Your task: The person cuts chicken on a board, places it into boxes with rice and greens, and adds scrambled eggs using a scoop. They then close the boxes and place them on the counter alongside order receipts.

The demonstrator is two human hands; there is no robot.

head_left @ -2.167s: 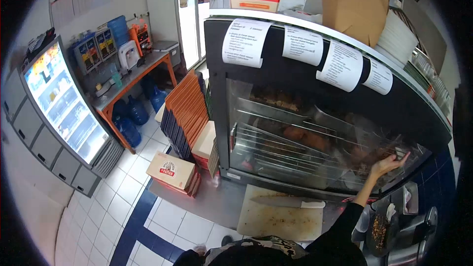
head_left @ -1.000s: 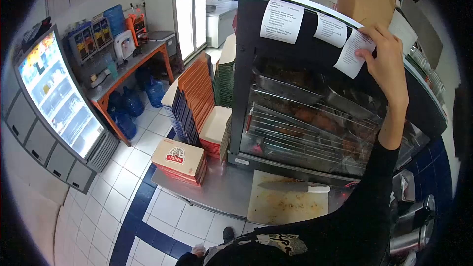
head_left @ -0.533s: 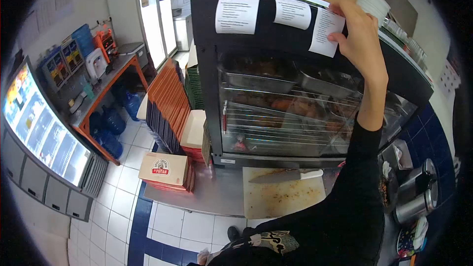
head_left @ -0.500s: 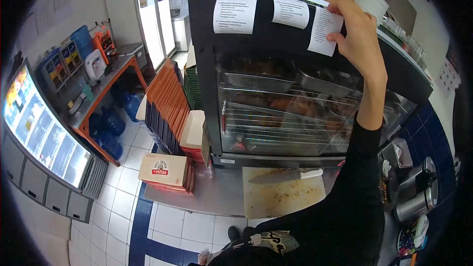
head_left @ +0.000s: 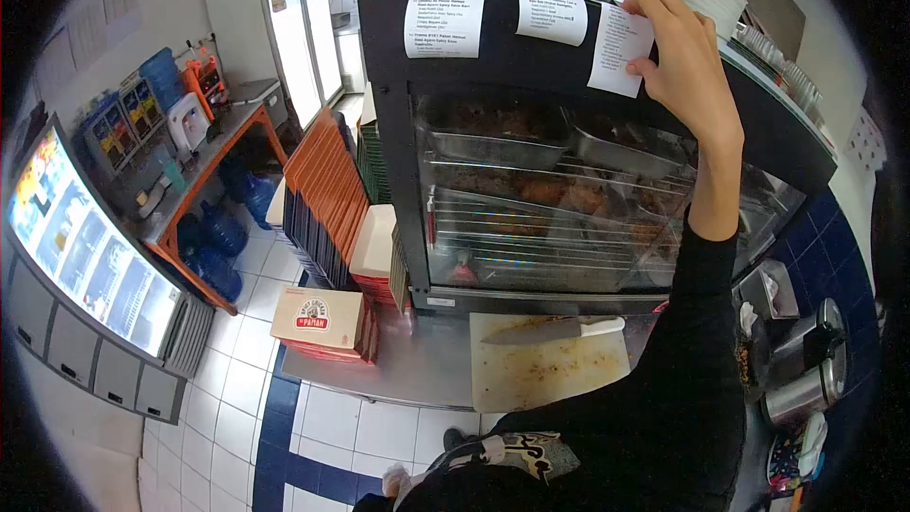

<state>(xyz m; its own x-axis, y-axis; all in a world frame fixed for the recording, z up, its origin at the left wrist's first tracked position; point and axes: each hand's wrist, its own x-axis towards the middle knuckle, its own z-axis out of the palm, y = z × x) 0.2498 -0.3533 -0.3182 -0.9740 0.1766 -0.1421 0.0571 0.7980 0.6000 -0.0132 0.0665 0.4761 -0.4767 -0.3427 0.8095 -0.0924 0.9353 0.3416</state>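
Note:
My right hand (head_left: 695, 71), in a black sleeve, pinches a printed paper slip (head_left: 621, 49) between thumb and fingers at the top front of a black food display cabinet (head_left: 531, 71). The slip lies against the cabinet's upper panel. Left of it hang two more printed slips, a wide one (head_left: 444, 19) and a shorter one (head_left: 552, 15). Behind the cabinet's glass are metal trays (head_left: 498, 150) and wire racks with browned food. Low at the bottom edge, part of my left hand (head_left: 395, 482) shows, with something whitish and see-through around it; its fingers are not clear.
Below the cabinet, a knife (head_left: 550, 331) lies on a stained cutting board (head_left: 550, 374). To the left stand printed food boxes (head_left: 322, 311) and tall stacks of folded cartons (head_left: 327, 180). Metal canisters (head_left: 806, 389) are at right. A lit drinks fridge (head_left: 90, 256) stands far left.
The view has shifted slightly. My right hand keeps its pinch on the slip at about the same spot. More of my left hand shows at the bottom edge.

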